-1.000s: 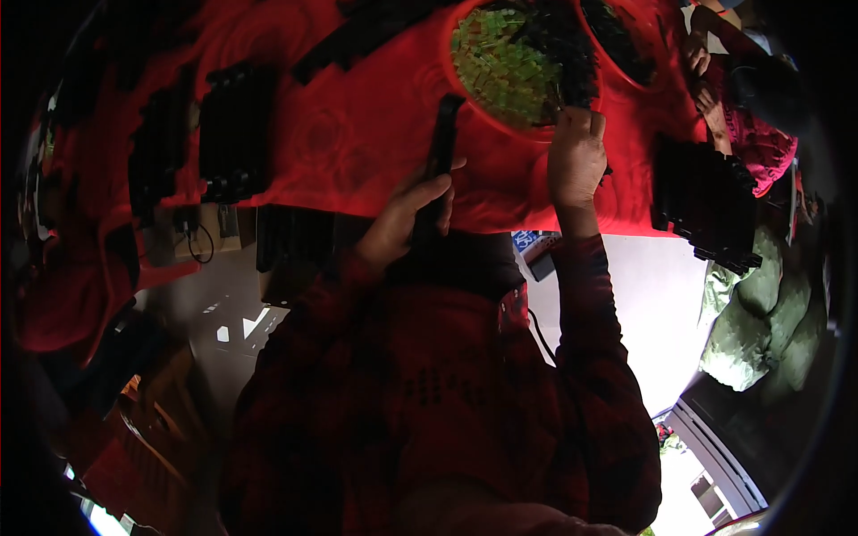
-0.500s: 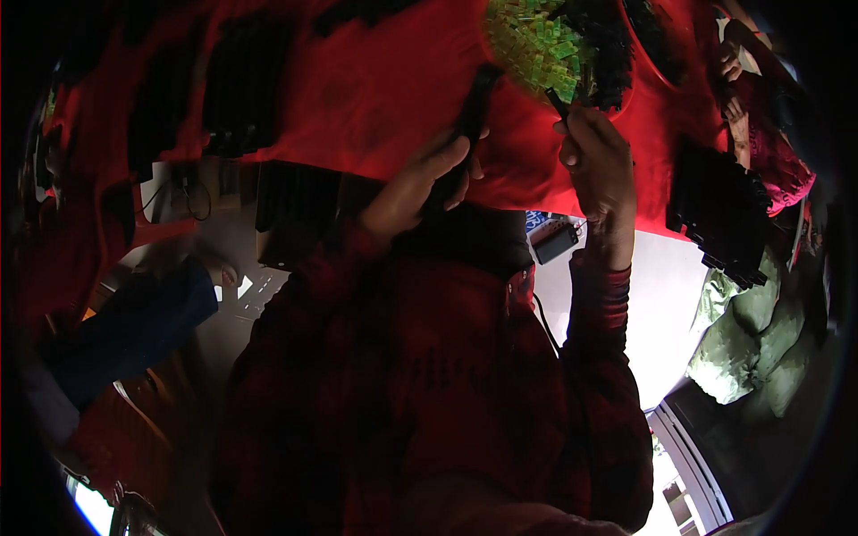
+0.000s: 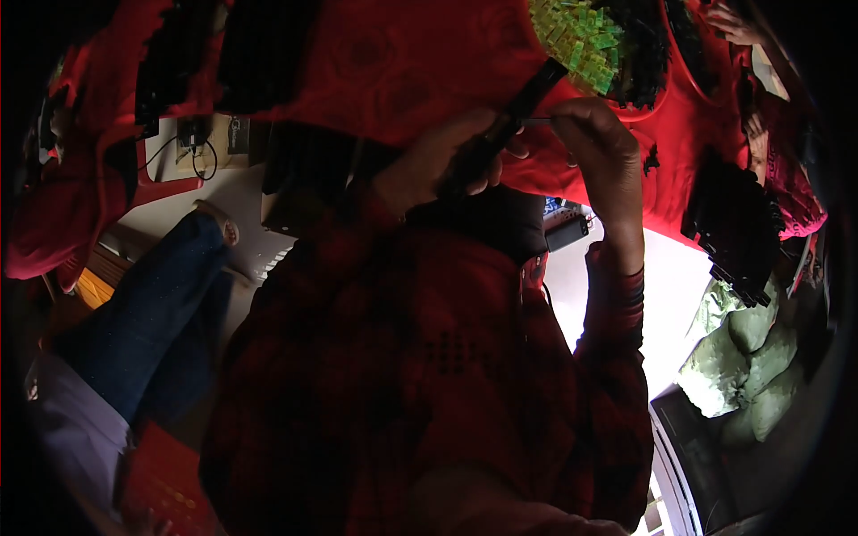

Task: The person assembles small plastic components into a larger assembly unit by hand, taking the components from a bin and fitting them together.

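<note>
My left hand is wrapped round a long black bar-shaped piece, which slants up to the right over the edge of the red-covered table. To its right, my right hand pinches a small thin dark piece at the bar's side. Whether the two touch is too dark to tell. Just beyond my hands lies a heap of small translucent yellow-green pieces, with a pile of small black pieces beside it.
Stacks of black parts stand at the far left, and another black stack at the right edge. Pale green sacks sit at lower right. A seated person's jeans leg is at left; another person's hand is at upper right.
My right hand has brought its small piece left to the bar. The bar now tilts further to the right. The whole view has shifted slightly.
</note>
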Motion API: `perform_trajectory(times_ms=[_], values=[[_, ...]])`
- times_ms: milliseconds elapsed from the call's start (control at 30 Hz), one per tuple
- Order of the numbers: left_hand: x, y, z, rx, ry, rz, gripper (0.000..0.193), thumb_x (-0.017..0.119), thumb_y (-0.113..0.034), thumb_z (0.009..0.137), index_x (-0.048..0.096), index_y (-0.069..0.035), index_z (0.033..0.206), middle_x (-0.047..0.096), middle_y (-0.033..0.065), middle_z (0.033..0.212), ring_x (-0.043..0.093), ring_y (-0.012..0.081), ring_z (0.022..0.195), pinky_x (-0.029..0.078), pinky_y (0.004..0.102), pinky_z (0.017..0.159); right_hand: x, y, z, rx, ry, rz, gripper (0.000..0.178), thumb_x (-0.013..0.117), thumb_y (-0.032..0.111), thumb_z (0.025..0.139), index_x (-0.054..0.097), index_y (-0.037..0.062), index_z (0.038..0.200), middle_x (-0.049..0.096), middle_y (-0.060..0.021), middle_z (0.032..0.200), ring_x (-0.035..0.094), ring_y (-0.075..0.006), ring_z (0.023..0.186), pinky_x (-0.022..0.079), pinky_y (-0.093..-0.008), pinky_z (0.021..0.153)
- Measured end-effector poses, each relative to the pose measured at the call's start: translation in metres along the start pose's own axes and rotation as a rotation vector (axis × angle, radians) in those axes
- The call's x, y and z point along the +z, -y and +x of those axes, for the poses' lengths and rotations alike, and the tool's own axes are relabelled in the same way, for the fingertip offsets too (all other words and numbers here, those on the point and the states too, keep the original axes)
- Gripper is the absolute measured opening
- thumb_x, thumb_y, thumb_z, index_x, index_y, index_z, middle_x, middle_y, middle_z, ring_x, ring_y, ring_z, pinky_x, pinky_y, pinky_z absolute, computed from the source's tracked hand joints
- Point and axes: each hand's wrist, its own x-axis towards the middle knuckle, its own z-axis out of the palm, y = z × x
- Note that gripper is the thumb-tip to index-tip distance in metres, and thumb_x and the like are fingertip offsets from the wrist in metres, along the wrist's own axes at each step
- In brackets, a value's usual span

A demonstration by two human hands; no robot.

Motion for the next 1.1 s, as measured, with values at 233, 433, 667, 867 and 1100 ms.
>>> perform_trajectory(times_ms=[233,433,667,867,1100], values=[[0.001,-0.001,0.001,0.040,0.030,0.229,0.044,0.035,-0.032,0.104,0.052,-0.002,0.131,0.065,0.0154,0.110,0.060,0.0108,0.069,0.047,0.0221,0.055,0.007,-0.001,0.008,0.005,0.018,-0.067,0.013,0.063,0.005,0.092,0.066,0.0045,0.105,0.063,0.0042,0.087,0.046,-0.0008,0.067,0.036,-0.0177,0.057],[0.003,-0.002,0.001,-0.016,-0.030,0.052,0.046,0.037,-0.031,0.103,0.052,0.002,0.131,0.066,0.0167,0.109,0.062,0.0138,0.077,0.049,0.0248,0.059,0.011,-0.004,0.009,0.062,0.006,-0.026,0.010,0.064,0.007,0.092,0.066,0.0024,0.100,0.065,0.0011,0.086,0.048,-0.0017,0.066,0.038,-0.0180,0.055],[-0.003,0.001,0.005,-0.025,-0.006,0.029,0.045,0.036,-0.032,0.103,0.053,0.001,0.128,0.066,0.0176,0.110,0.063,0.0149,0.075,0.050,0.0251,0.060,0.013,-0.004,0.009,0.063,-0.052,-0.011,0.011,0.066,0.009,0.092,0.065,-0.0009,0.096,0.066,-0.0031,0.082,0.057,-0.0056,0.068,0.044,-0.0201,0.057],[-0.003,-0.001,0.005,-0.040,-0.012,0.050,0.043,0.034,-0.031,0.103,0.055,-0.002,0.127,0.067,0.0161,0.112,0.063,0.0156,0.076,0.051,0.0255,0.063,0.028,-0.008,0.005,0.041,-0.096,0.057,0.013,0.068,0.009,0.091,0.065,-0.0031,0.094,0.067,-0.0060,0.081,0.063,-0.0096,0.073,0.051,-0.0218,0.064],[0.006,-0.007,0.001,-0.015,-0.024,0.212,0.042,0.030,-0.029,0.102,0.056,-0.001,0.119,0.066,0.0129,0.090,0.058,0.0141,0.063,0.048,0.0254,0.060,0.040,-0.018,-0.002,0.082,-0.119,0.020,0.012,0.071,0.009,0.088,0.067,-0.0020,0.092,0.066,-0.0056,0.080,0.064,-0.0108,0.075,0.052,-0.0220,0.064]])
